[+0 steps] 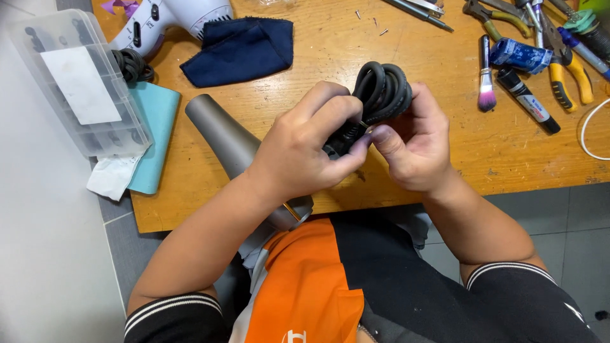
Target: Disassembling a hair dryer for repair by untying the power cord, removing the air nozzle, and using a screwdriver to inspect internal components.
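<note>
1. The left hand (298, 149) is clenched around the black plug end of a coiled black cord (383, 91), thumb and fingers wrapped over it.
2. The right hand (413, 149) grasps the same cord from the 3 o'clock side, its thumb pressing against the plug where the two hands meet.
3. The coil of cord rises from between the hands toward 12 o'clock, held above the wooden surface (330, 51).
4. A grey hair dryer (232, 143) lies on the surface at 9 o'clock of the hands, its barrel pointing to 11 o'clock; its lower end is hidden under the left wrist.
5. A dark blue cloth (238, 49) lies at 11 o'clock, beside a white hair dryer (168, 19).
6. A clear plastic box (76, 82) sits at the far 9 o'clock edge on a teal pad (155, 127).
7. A small brush (486, 73), a black marker (527, 100) and yellow-handled pliers (569, 79) lie at 2 o'clock.
</note>
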